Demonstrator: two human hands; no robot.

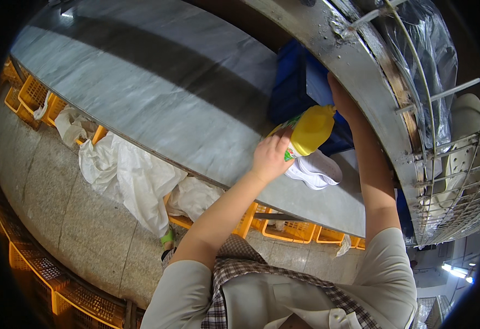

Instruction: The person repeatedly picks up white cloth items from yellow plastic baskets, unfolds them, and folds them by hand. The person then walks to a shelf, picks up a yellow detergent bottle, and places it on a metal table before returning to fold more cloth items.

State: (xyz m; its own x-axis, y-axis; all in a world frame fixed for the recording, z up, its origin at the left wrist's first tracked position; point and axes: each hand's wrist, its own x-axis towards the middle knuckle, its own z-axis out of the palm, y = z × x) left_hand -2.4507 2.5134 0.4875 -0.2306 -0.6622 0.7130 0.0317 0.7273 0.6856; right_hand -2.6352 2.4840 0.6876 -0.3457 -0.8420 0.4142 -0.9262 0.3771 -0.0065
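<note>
My left hand [273,156] is closed round a yellow plastic bottle [312,131] with a green and white label. The bottle is tilted over the grey tabletop, its neck pointing up and right. Just below the bottle a white clog [321,169] lies on the table, partly covered by the bottle and my hand. My right arm reaches up under a metal beam beside the blue bin [292,90]. Only part of my right hand [337,96] shows; its fingers are hidden behind the beam.
The long grey table [158,98] runs to the far left. A metal beam [349,60] overhangs on the right, next to a wire rack [453,181] with clogs and clear plastic. Orange crates [289,230] and white sacks [133,170] stand below the table edge; more orange crates [81,301] line the lower left.
</note>
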